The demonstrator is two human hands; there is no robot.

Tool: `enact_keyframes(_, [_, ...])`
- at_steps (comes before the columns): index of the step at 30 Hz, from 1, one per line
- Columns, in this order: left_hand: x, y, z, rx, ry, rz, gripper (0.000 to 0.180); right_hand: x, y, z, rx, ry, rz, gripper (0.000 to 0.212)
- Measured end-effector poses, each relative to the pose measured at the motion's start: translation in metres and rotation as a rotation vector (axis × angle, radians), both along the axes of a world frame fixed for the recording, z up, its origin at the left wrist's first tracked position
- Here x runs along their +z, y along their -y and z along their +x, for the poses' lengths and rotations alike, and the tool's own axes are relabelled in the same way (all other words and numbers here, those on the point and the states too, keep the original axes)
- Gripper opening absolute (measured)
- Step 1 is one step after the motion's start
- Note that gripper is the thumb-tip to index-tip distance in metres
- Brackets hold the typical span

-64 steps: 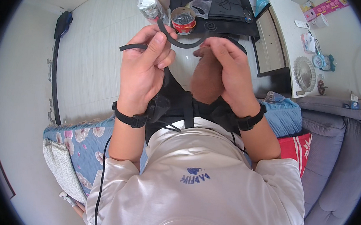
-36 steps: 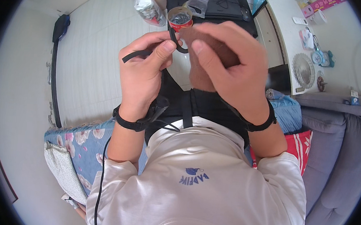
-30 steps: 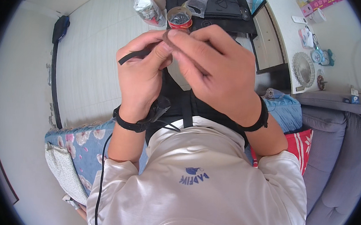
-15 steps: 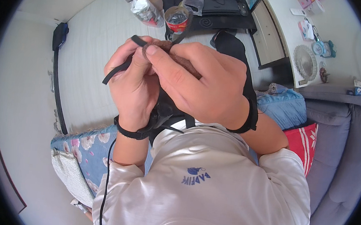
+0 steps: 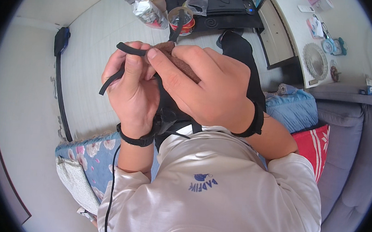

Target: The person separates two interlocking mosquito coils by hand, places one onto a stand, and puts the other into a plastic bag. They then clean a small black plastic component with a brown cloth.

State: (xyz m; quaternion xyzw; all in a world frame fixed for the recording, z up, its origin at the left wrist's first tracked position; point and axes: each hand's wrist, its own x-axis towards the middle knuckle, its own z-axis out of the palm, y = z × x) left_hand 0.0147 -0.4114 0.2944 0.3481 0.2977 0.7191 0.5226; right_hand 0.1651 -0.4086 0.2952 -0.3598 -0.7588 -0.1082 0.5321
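In front of my chest, my right hand (image 5: 216, 81) is closed around a small brown fuzzy piece of cloth (image 5: 185, 67), its thumb pressed near the cloth's left edge. My left hand (image 5: 129, 92) is closed too, pinching a narrow black strap (image 5: 132, 49) beside that edge. One strap end sticks out leftward over the left fingers. Another black strap end (image 5: 110, 81) hangs lower, past the same hand. Beyond the cloth a further black strap piece (image 5: 178, 27) stretches away from me. My fingers hide how the straps join the cloth.
Ahead stand a red round tin (image 5: 181, 23), a white plastic bag (image 5: 150, 13) and a black table (image 5: 219, 17). A white counter (image 5: 295, 35) at the right carries a glass dish (image 5: 315, 61). A grey sofa (image 5: 339, 139) and red cushion (image 5: 313, 146) lie to my right.
Both hands have shifted slightly left. More of the black strap now shows left of my left thumb, and the far strap piece stands out straighter beyond the cloth.
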Motion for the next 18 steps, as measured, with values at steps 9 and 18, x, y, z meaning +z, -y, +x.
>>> enact_keyframes(9, [0.004,-0.006,-0.008,-0.008,-0.022,0.037,0.025,-0.010,-0.030,0.025,-0.213,0.138,0.005,0.041])
enact_keyframes(18, [-0.001,-0.009,-0.006,-0.013,-0.112,0.060,0.029,-0.014,-0.024,0.010,-0.096,0.054,0.122,0.031])
